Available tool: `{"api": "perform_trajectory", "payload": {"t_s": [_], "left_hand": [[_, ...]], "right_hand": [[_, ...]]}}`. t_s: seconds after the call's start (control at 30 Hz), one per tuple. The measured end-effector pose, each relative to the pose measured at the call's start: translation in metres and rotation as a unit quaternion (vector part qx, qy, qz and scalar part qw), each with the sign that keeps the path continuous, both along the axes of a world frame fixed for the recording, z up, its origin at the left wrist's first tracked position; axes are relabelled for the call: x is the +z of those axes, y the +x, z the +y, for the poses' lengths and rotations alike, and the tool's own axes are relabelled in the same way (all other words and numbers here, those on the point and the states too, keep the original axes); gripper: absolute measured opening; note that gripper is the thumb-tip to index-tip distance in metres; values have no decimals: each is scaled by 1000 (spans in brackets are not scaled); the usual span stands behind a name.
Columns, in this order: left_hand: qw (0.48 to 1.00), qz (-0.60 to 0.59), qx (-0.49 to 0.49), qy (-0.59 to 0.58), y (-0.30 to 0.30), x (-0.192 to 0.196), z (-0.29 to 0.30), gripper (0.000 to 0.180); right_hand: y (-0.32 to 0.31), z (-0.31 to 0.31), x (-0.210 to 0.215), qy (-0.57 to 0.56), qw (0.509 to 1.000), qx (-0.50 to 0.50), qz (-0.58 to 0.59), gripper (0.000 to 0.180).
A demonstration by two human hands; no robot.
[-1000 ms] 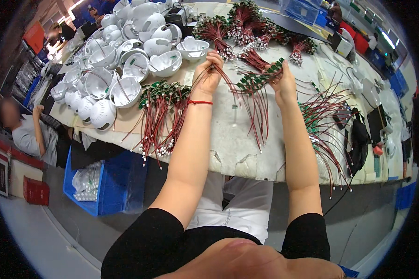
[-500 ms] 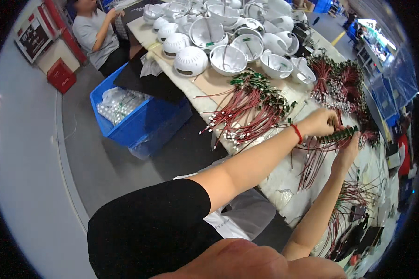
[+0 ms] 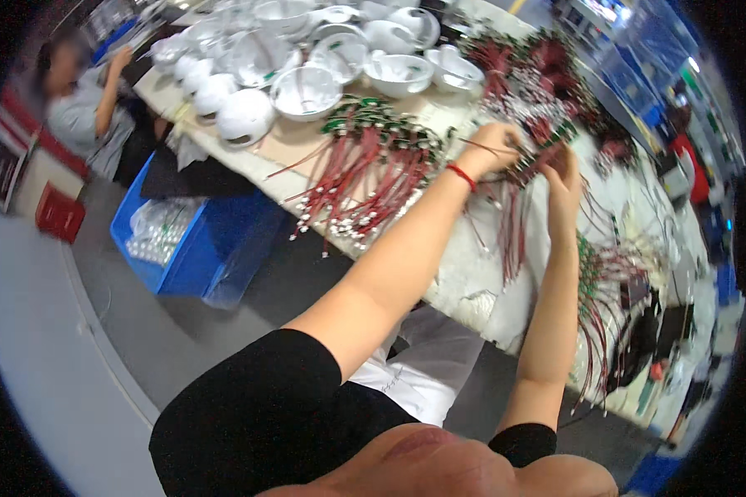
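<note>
My left hand [image 3: 494, 151], with a red band at its wrist, is closed in a pinch, and a thin dark red wire crosses by its fingers. What lies right at the fingertips is blurred. My right hand [image 3: 562, 176] is closed on a row of small green circuit boards [image 3: 532, 166], beside the left hand. Red wires [image 3: 514, 236] with white plugs hang from that row over the white tabletop. To the left spreads a pile of wired circuit boards [image 3: 373, 157], with their red leads pointing toward the near table edge.
White dome-shaped housings [image 3: 307, 89] crowd the far left of the table [image 3: 464, 286]. Bundled red-wired boards [image 3: 547, 74] lie beyond my hands, more wired boards [image 3: 597, 273] at right. A blue bin [image 3: 215, 248] with bagged parts stands left on the floor. A person [image 3: 91, 116] sits far left.
My view has turned, so the table appears shifted left and up. The left hand has come slightly away from the row of boards; the right hand keeps hold of it.
</note>
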State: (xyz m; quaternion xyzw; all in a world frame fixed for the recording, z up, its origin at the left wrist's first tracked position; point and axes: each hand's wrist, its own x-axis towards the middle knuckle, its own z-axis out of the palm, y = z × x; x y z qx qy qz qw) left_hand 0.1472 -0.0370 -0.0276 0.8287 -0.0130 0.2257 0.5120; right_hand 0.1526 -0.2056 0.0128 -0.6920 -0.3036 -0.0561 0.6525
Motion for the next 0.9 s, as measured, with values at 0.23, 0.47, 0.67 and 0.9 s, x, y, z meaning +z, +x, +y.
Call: {"api": "perform_trajectory", "payload": {"t_s": [0.23, 0.47, 0.67, 0.9], "left_hand": [[996, 52, -45, -65, 1, -8, 6, 26], [997, -2, -59, -48, -2, 5, -1, 19], [996, -14, 39, 76, -8, 10, -5, 17], [992, -65, 58, 92, -15, 9, -10, 17]], "right_hand": [[1, 0, -12, -154, 986, -9, 58, 29], [24, 2, -41, -130, 987, -97, 6, 24], [1, 9, -22, -179, 966, -181, -51, 22], [2, 7, -18, -170, 975, -137, 24, 22]]}}
